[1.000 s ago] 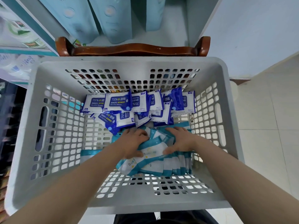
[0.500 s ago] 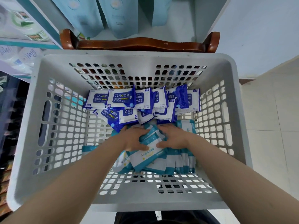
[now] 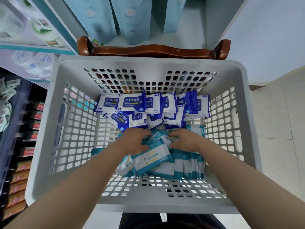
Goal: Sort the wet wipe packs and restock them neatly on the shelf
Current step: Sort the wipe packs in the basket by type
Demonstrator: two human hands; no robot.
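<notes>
A white plastic basket [image 3: 49, 146] with slotted walls filled most of the view, standing in front of a brown wooden chair back [image 3: 153, 50] and a shelf [image 3: 189, 30] that held tall pale blue bags [image 3: 132, 19]. Both bare arms of a person reached down into it. Beyond the fingertips, against the far wall, lay a loose row of dark blue and white alcohol wipe packs [image 3: 132, 103]. Under and just nearer than the fingers sat a heap of teal and white wipe packs [image 3: 155, 160], some standing on edge below the right wrist. The left hand [image 3: 135, 142] and the right hand [image 3: 183, 141] pressed in on the heap from either side, fingers curled around the topmost packs, gathering them between the palms.
</notes>
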